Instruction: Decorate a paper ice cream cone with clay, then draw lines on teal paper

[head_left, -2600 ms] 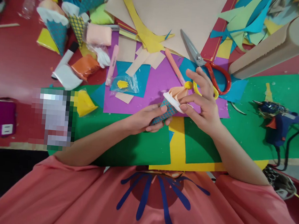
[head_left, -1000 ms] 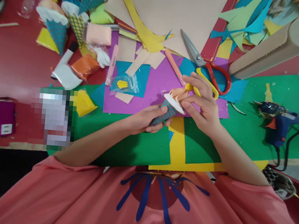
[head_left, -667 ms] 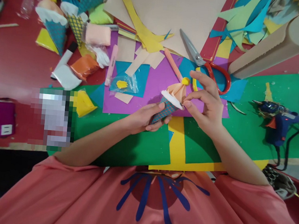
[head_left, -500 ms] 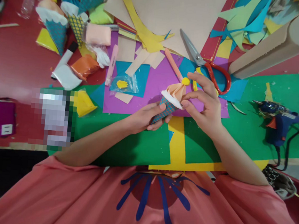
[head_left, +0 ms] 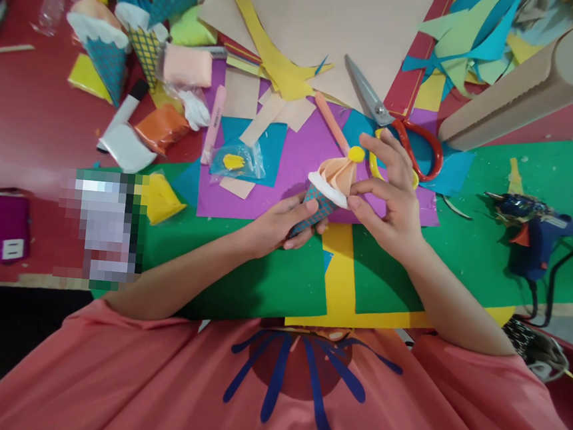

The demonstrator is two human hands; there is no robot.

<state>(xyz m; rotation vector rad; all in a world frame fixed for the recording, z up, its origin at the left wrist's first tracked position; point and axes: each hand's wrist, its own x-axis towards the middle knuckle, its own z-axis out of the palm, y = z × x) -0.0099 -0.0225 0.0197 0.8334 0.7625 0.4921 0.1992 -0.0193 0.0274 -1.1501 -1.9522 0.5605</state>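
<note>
A paper ice-cream cone (head_left: 321, 206) is held at a tilt over the purple sheet, its tip toward me. It has a blue checked body, a white clay rim (head_left: 327, 190), peach swirls and a yellow ball (head_left: 356, 154) on top. My left hand (head_left: 286, 223) is wrapped round the checked body. With thumb and forefinger my right hand (head_left: 390, 204) pinches the right end of the white rim, while its other fingers are raised near the yellow ball. Behind that hand lie scissors (head_left: 404, 135) with red and yellow handles.
Finished-looking paper cones (head_left: 101, 45) stand back left, beside packs of clay such as an orange one (head_left: 161, 129). A blue glue gun (head_left: 535, 240) lies right, its cord trailing. A beige paper roll (head_left: 518, 88) lies back right. Paper scraps (head_left: 278, 110) and a bagged yellow piece (head_left: 234, 162) are near the middle.
My right hand has shifted along the white rim, its thumb and forefinger moving from in front of the peach swirls to the rim's right end. My left hand keeps its hold, the cone tilting slightly.
</note>
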